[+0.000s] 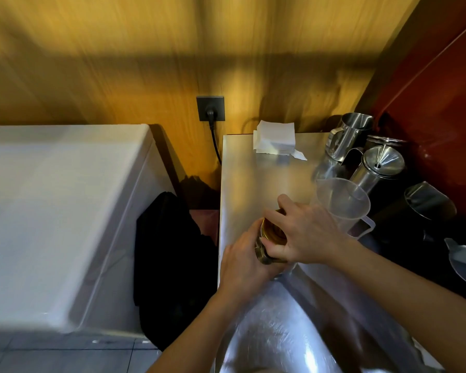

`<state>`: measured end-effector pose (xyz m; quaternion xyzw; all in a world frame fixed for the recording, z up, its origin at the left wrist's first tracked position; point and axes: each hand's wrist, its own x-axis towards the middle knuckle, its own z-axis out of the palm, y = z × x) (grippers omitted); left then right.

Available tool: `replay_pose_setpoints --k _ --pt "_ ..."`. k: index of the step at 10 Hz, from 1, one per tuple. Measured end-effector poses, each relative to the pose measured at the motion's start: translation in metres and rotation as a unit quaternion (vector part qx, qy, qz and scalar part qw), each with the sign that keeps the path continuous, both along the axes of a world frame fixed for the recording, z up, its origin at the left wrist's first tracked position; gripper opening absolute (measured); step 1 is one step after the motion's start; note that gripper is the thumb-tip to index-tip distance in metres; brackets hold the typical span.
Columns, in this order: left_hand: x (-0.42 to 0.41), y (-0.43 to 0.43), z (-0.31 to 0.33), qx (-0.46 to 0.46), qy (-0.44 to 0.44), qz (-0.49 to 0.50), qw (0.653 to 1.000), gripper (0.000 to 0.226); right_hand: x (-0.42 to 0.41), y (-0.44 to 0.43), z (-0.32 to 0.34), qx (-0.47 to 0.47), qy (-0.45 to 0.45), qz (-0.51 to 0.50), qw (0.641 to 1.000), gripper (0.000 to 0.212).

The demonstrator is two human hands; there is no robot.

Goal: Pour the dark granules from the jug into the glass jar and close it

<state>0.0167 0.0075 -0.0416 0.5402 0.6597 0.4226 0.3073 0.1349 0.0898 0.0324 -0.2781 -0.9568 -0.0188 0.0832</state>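
Gold lid (273, 232) caps the dark-filled glass jar (264, 257).

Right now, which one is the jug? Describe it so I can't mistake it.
On the steel counter, look to the cluster of vessels at its right edge. The clear plastic measuring jug stands just beyond the right hand; it is the only see-through one, its neighbours being metal or black.
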Motion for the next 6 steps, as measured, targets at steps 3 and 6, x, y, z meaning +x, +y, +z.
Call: replay_pose_setpoints --k 3,6 --pt "-0.016 0.007 -0.003 -0.049 0.033 -0.063 0.996 0.089 0.0 -0.006 -0.002 0.009 0.023 -0.045 0.999 0.056" --pt "-0.055 0.004 0.069 -0.003 0.039 -0.065 0.997 0.087 0.011 0.012 0.037 -0.13 0.037 -0.068 0.989 0.057"
